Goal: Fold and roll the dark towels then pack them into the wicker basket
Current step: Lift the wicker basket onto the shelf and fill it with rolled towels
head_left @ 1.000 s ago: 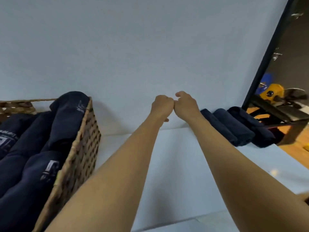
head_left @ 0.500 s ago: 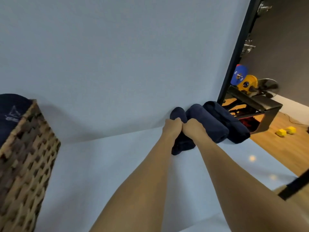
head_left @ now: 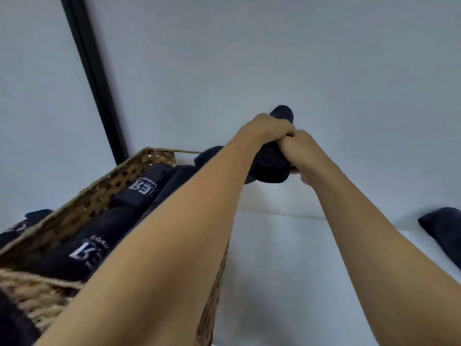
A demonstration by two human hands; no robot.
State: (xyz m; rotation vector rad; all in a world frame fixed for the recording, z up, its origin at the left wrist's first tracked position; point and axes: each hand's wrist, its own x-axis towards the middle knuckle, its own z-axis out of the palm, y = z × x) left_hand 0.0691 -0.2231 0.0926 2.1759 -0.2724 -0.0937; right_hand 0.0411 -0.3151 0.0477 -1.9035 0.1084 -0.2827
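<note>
A rolled dark towel [head_left: 270, 168] is held in the air by both hands, close to the pale wall. My left hand [head_left: 268, 128] grips its upper part and my right hand [head_left: 300, 151] grips it just beside, knuckles touching. The roll hangs above the far right corner of the wicker basket [head_left: 94, 198], which stands at the left and holds several rolled dark towels [head_left: 104, 236] with white logos. Another rolled dark towel [head_left: 442, 231] lies on the white table at the right edge.
The white table [head_left: 287, 270] spreads between the basket and the towel at the right. A black vertical frame [head_left: 92, 76] runs up the wall behind the basket. More dark cloth [head_left: 15, 229] shows left of the basket.
Both hands took one rolled towel from the row at the right and carried it up and left toward the basket. The view swung left, bringing the basket back in.
</note>
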